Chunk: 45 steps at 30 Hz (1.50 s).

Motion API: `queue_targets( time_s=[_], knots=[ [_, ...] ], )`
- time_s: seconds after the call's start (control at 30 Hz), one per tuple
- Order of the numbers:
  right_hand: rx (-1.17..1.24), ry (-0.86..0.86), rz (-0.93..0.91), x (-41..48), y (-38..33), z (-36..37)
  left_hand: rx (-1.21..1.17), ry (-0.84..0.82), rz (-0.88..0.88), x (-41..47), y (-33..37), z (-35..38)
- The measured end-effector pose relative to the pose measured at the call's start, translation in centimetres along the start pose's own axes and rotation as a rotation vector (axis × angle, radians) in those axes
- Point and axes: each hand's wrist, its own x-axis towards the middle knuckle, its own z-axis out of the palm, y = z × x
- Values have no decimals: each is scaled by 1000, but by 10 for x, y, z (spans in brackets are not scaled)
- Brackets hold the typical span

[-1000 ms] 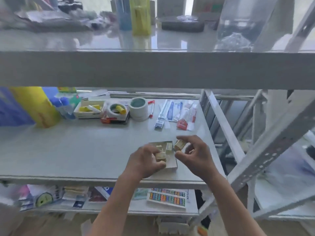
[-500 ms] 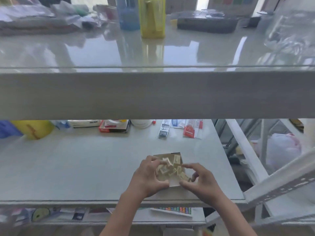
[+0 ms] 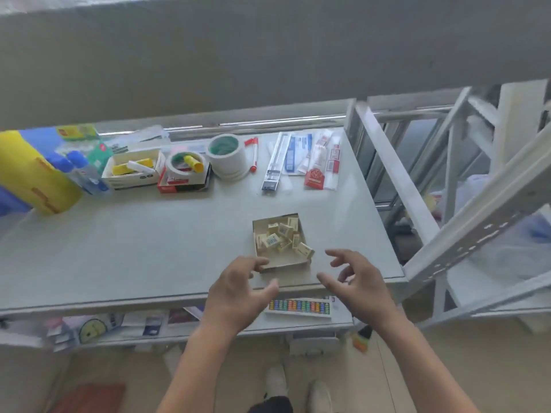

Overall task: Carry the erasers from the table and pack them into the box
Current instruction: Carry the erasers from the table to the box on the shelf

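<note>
A small open cardboard box [image 3: 286,264] sits on the grey shelf surface [image 3: 149,248] near its front right. Several cream erasers [image 3: 278,238] with printed labels lie jumbled inside it, and one eraser [image 3: 304,249] rests on the box's right rim. My left hand [image 3: 238,289] hovers just in front of the box's near left corner, fingers loosely spread and holding nothing. My right hand [image 3: 354,278] hangs to the right of the box, apart from it, fingers relaxed and empty.
Along the back stand tape rolls [image 3: 228,155], a white box of yellow items [image 3: 132,168], a red pen [image 3: 254,153], packaged stationery [image 3: 301,160] and a yellow and blue bundle [image 3: 32,171]. A thick shelf board [image 3: 268,55] overhangs. A metal rack frame [image 3: 477,216] is on the right.
Both hands have let go of the erasers and drawn back from the box toward me. The erasers now lie in the box. The view has tilted downward.
</note>
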Motion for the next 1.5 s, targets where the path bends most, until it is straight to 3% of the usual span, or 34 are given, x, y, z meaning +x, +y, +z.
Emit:
queue_targets(
  time_s=[0.23,0.57,0.7,0.8,0.93,1.13,1.3,1.4,1.5],
  knots=[
    [-63,17,85,-72,27,-10,70,-229,-142,-67,-7,43],
    [-119,275,348,-260,32,3,54,-492,127,-175,-6,87],
    [-76,164,487,-366,20,39,83,-641,179,-255,3,110],
    [-45,180,577,-436,10,46,85,-788,234,-314,17,126],
    [-38,370,748,-530,29,22,213,-947,434,-370,47,159],
    [-55,735,906,-673,76,-26,292,-994,644,-443,129,212],
    [-21,896,1004,-810,120,-60,256,-1065,829,-567,207,271],
    [-52,1068,1147,-900,155,-74,168,-1199,907,-653,241,315],
    [-103,1158,1291,-978,197,-91,250,-1292,1089,-728,262,356]
  ],
)
